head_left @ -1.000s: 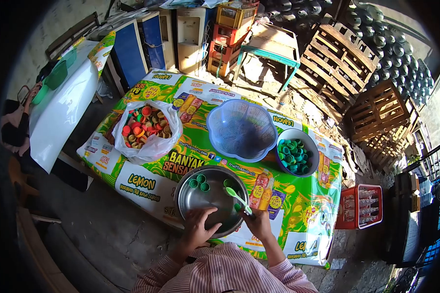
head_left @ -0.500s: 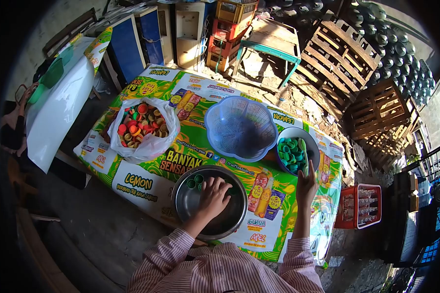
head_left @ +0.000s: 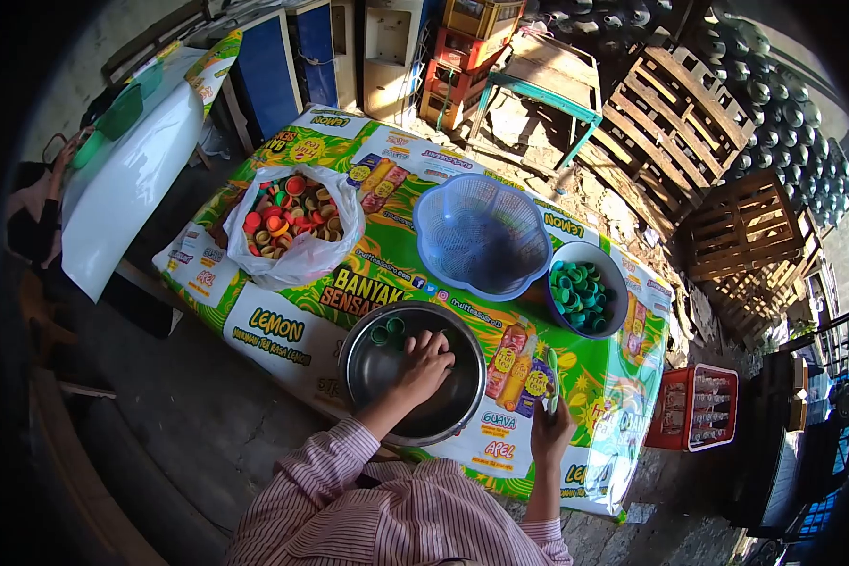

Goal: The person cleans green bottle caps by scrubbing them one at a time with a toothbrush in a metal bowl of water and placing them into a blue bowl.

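Observation:
My left hand (head_left: 424, 366) is inside a steel basin (head_left: 351, 404), its fingers curled down beside a few green bottle caps (head_left: 380, 335). What lies under those fingertips is hidden. To the right of the basin, my right hand (head_left: 552, 432) grips a slim, pale green, blade-like tool (head_left: 554, 375) that points away from me above the table. Beyond it stands a bowl (head_left: 619, 300) with many green caps (head_left: 577, 291) in it. A blue-violet plastic colander (head_left: 426, 255) sits left of this bowl, with nothing visible inside.
A white plastic bag (head_left: 344, 212) full of red, orange and tan caps rests on the printed table cover (head_left: 278, 330). Right of the table is a red crate (head_left: 670, 415). Pallets (head_left: 679, 118) and a small table (head_left: 557, 75) stand behind. Another person's arm (head_left: 58, 174) shows far left.
My right hand has pulled back from the green-cap bowl toward me, carrying the pale green tool out of it. My left hand stays in the basin, its fingers drawn closer together. The view has shifted slightly.

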Available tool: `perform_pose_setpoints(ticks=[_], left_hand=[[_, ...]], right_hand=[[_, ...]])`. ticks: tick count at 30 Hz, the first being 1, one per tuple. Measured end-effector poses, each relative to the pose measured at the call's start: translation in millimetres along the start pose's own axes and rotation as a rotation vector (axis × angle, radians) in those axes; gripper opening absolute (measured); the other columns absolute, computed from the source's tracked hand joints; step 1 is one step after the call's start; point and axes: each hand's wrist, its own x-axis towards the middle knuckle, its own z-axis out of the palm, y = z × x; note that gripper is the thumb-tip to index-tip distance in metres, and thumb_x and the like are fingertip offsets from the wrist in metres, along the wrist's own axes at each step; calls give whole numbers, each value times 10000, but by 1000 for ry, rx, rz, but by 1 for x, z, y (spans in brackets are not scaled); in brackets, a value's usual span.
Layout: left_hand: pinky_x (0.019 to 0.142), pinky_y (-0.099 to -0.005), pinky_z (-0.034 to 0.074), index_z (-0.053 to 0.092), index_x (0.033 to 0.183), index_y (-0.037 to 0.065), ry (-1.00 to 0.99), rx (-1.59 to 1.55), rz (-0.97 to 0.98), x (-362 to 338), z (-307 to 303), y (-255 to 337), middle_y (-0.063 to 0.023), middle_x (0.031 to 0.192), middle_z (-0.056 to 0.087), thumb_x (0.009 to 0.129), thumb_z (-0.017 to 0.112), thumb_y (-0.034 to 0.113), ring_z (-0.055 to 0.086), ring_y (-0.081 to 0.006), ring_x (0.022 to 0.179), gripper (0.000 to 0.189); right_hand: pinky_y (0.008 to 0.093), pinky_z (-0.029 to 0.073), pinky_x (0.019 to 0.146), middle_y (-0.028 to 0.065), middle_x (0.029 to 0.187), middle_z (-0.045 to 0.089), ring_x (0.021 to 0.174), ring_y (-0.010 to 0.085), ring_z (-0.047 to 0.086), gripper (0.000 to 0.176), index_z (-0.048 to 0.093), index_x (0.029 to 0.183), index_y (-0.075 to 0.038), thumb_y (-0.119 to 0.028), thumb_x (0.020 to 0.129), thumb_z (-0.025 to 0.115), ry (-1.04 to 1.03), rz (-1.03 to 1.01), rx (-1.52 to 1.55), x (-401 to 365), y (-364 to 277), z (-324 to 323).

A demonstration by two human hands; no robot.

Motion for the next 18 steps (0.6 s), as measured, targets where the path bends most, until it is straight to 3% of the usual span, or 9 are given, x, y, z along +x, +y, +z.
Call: perform_pose_setpoints(ticks=[4,8,10,12,13,14,16,17,18], left_hand=[[766,-365,316,602,813,140,3,-58,-68,-25,-16,-5,-6,907,503,698,677,152,443,-187,931,138],[755,-405,393,558,779,72,63,-241,-110,-51,-24,-22,-67,908,547,713,657,98,542,-263,854,122],[742,-416,426,529,788,44,86,-266,-155,-61,-22,-28,-102,902,567,689,672,70,573,-306,812,176],[727,-405,438,510,833,39,26,-328,-249,-62,-27,-31,-127,911,589,661,698,69,587,-312,802,257],[699,-385,446,480,938,50,-23,-269,-290,-63,-34,-28,-121,916,619,638,723,76,602,-288,806,387],[699,-385,446,480,938,50,-17,-267,-297,-62,-39,-26,-121,916,619,638,723,76,602,-288,806,387],[673,-368,453,427,1160,59,64,-112,-266,-64,-43,-23,-81,904,647,633,731,101,618,-258,766,610],[673,-368,453,427,1160,59,66,-112,-274,-66,-41,-23,-81,904,647,633,731,101,618,-258,766,610],[675,-360,454,349,1253,63,0,-79,-312,-66,-40,-25,-59,879,655,630,733,111,622,-246,743,733]], right_hand=[[244,232,425,-10,515,335,466,48,277,273,601,1064,-35,-67,794,616,-56,19,-8,-6,-10,1],[225,222,424,-26,519,363,476,28,293,250,605,1047,-18,-65,801,609,-110,-28,46,-12,-18,11],[251,312,412,48,467,429,418,60,373,216,604,982,0,-72,780,630,-169,-27,42,-13,-25,17],[248,299,409,38,455,410,405,63,355,246,607,1004,-9,-60,765,639,-207,-42,69,-17,-35,22],[251,298,408,39,453,408,400,71,351,253,606,1011,-9,-60,765,640,-239,-59,74,-18,-41,24],[254,297,407,40,452,406,394,79,347,260,605,1017,-10,-60,764,641,-270,-77,79,-20,-48,25],[264,304,409,46,452,416,384,95,353,255,606,1015,-11,-70,769,645,-331,-75,102,-26,-47,37],[266,311,409,50,454,423,383,95,364,252,607,1010,-9,-74,770,647,-352,-100,94,-28,-49,40],[268,319,409,54,456,431,381,95,375,250,607,1006,-7,-78,770,648,-371,-129,88,-29,-54,43]])
